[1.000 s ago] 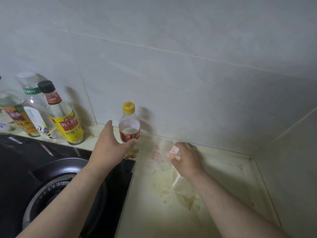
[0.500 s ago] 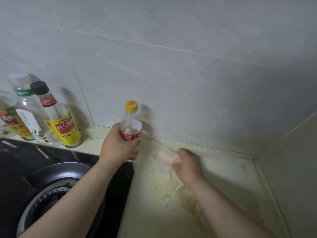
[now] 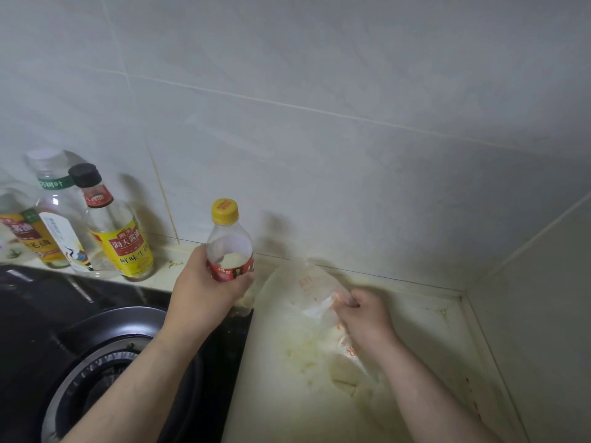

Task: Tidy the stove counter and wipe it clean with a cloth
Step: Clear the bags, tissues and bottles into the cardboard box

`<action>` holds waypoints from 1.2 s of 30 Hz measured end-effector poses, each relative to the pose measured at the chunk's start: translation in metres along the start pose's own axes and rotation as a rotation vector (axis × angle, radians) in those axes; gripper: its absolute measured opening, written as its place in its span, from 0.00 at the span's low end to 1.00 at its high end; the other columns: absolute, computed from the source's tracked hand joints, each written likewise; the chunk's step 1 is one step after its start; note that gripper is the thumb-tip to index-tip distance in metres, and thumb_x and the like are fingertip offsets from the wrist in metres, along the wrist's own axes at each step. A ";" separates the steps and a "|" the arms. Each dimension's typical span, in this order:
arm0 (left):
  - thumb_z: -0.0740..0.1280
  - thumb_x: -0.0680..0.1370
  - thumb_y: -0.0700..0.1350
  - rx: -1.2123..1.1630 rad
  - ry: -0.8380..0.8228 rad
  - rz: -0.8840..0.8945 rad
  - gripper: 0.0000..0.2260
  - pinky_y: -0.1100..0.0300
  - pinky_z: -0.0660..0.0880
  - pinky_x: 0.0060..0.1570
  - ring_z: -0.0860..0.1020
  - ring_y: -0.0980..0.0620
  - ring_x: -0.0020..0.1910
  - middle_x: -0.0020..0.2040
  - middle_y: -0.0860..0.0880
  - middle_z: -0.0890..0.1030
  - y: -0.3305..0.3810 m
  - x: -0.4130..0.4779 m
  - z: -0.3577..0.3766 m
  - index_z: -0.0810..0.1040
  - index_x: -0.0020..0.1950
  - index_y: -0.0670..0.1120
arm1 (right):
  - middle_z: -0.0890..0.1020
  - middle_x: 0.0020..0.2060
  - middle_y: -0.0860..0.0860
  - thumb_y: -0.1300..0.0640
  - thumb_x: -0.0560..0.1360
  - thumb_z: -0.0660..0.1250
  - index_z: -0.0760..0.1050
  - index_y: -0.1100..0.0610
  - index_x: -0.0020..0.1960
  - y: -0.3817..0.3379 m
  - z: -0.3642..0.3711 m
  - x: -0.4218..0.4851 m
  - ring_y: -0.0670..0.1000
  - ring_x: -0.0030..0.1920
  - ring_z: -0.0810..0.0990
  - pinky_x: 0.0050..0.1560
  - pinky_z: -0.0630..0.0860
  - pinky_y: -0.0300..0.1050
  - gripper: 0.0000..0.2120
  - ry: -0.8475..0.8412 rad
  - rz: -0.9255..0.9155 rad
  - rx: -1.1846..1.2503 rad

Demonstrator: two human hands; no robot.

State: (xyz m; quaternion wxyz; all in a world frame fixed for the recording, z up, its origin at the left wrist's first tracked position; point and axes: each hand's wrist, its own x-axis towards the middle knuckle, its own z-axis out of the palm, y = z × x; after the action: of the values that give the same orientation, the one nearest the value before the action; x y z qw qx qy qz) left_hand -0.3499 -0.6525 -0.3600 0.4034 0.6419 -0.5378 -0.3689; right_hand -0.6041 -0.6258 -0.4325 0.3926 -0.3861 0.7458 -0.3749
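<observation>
At the stove's (image 3: 41, 302) right edge, the left hand (image 3: 204, 292) curls its fingers round the lower half of an upright bottle (image 3: 228, 244): clear, yellow-capped, red-labelled, some white inside. On the stained counter (image 3: 425, 318), the right hand (image 3: 364, 318) pinches a crumpled clear bag (image 3: 315, 287).

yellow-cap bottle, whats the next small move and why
Probably carry the yellow-cap bottle left, beside the soy sauce bottle at the wall. The left hand grips it, and the stained counter needs clearing; the right hand holds the plastic bag.
</observation>
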 end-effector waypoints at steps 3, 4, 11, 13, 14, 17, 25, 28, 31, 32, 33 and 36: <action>0.77 0.67 0.46 0.000 -0.001 0.007 0.20 0.69 0.70 0.33 0.79 0.62 0.39 0.44 0.56 0.81 -0.006 -0.008 -0.004 0.75 0.55 0.52 | 0.75 0.26 0.54 0.60 0.76 0.67 0.68 0.58 0.35 0.000 -0.001 -0.007 0.53 0.18 0.71 0.19 0.67 0.40 0.13 0.024 0.070 0.070; 0.78 0.67 0.46 0.002 -0.002 0.006 0.20 0.67 0.70 0.35 0.79 0.62 0.40 0.44 0.56 0.81 -0.008 -0.011 -0.006 0.75 0.55 0.52 | 0.76 0.26 0.54 0.59 0.76 0.68 0.68 0.58 0.36 0.000 -0.001 -0.009 0.52 0.18 0.70 0.20 0.69 0.42 0.13 0.036 0.073 0.067; 0.78 0.67 0.46 -0.028 -0.003 0.010 0.21 0.63 0.73 0.40 0.80 0.60 0.43 0.44 0.57 0.81 -0.015 -0.021 -0.013 0.74 0.55 0.55 | 0.81 0.44 0.46 0.37 0.67 0.68 0.76 0.48 0.51 0.026 0.022 -0.035 0.50 0.43 0.82 0.41 0.79 0.45 0.19 -0.062 -0.108 -0.558; 0.78 0.67 0.45 -0.026 -0.013 0.021 0.20 0.65 0.71 0.38 0.79 0.63 0.42 0.44 0.57 0.81 -0.012 -0.024 -0.015 0.74 0.55 0.55 | 0.77 0.53 0.47 0.35 0.69 0.66 0.73 0.47 0.60 0.036 0.026 -0.042 0.51 0.55 0.77 0.53 0.75 0.45 0.24 -0.014 -0.224 -0.766; 0.78 0.67 0.45 -0.025 -0.018 0.026 0.20 0.65 0.71 0.38 0.79 0.63 0.42 0.44 0.57 0.81 -0.011 -0.026 -0.016 0.74 0.55 0.55 | 0.76 0.55 0.48 0.35 0.70 0.65 0.71 0.48 0.62 0.039 0.027 -0.047 0.51 0.57 0.76 0.55 0.74 0.45 0.26 0.018 -0.255 -0.809; 0.78 0.68 0.45 -0.032 -0.026 0.037 0.20 0.65 0.72 0.37 0.79 0.64 0.41 0.44 0.57 0.81 -0.009 -0.030 -0.019 0.74 0.55 0.55 | 0.77 0.51 0.48 0.36 0.69 0.63 0.73 0.51 0.60 0.049 0.031 -0.065 0.53 0.52 0.79 0.50 0.76 0.46 0.26 0.124 -0.344 -0.914; 0.78 0.67 0.45 -0.012 -0.038 0.067 0.21 0.64 0.73 0.39 0.80 0.61 0.43 0.45 0.57 0.81 -0.008 -0.040 -0.024 0.73 0.56 0.55 | 0.78 0.34 0.49 0.45 0.62 0.74 0.75 0.52 0.43 0.071 0.039 -0.085 0.53 0.35 0.79 0.34 0.77 0.44 0.15 0.190 -0.507 -0.940; 0.77 0.68 0.45 0.003 -0.044 0.073 0.21 0.66 0.72 0.37 0.79 0.62 0.43 0.45 0.58 0.80 -0.008 -0.047 -0.025 0.73 0.56 0.56 | 0.78 0.35 0.50 0.50 0.61 0.79 0.75 0.53 0.45 0.075 0.043 -0.088 0.54 0.35 0.79 0.34 0.77 0.44 0.18 0.200 -0.489 -0.881; 0.77 0.67 0.46 0.013 -0.046 0.079 0.21 0.63 0.74 0.38 0.80 0.60 0.41 0.44 0.57 0.81 -0.011 -0.052 -0.027 0.73 0.55 0.57 | 0.79 0.36 0.50 0.58 0.62 0.80 0.74 0.53 0.46 0.078 0.044 -0.089 0.54 0.35 0.80 0.31 0.75 0.42 0.19 0.202 -0.449 -0.759; 0.77 0.67 0.47 0.020 -0.049 0.080 0.21 0.60 0.76 0.38 0.81 0.59 0.41 0.43 0.56 0.82 -0.012 -0.053 -0.028 0.73 0.54 0.57 | 0.79 0.38 0.51 0.59 0.64 0.79 0.74 0.54 0.47 0.079 0.044 -0.089 0.55 0.37 0.80 0.33 0.74 0.43 0.17 0.206 -0.421 -0.696; 0.78 0.66 0.47 0.026 -0.051 0.080 0.21 0.58 0.77 0.39 0.81 0.57 0.40 0.43 0.56 0.82 -0.012 -0.055 -0.029 0.73 0.54 0.57 | 0.79 0.40 0.52 0.60 0.67 0.77 0.75 0.56 0.48 0.077 0.042 -0.090 0.56 0.40 0.80 0.36 0.74 0.44 0.14 0.219 -0.389 -0.632; 0.78 0.66 0.48 0.044 -0.063 0.085 0.21 0.54 0.79 0.41 0.81 0.58 0.42 0.43 0.57 0.82 -0.012 -0.061 -0.036 0.73 0.54 0.58 | 0.79 0.45 0.52 0.59 0.73 0.71 0.77 0.58 0.53 0.058 0.033 -0.099 0.53 0.44 0.78 0.42 0.70 0.40 0.10 0.233 -0.281 -0.411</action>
State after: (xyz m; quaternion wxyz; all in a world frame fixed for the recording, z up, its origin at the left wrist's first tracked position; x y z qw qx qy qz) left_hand -0.3218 -0.5865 -0.3536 0.3873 0.6153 -0.5849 -0.3596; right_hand -0.5526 -0.5236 -0.4672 0.1618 -0.5115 0.7856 -0.3083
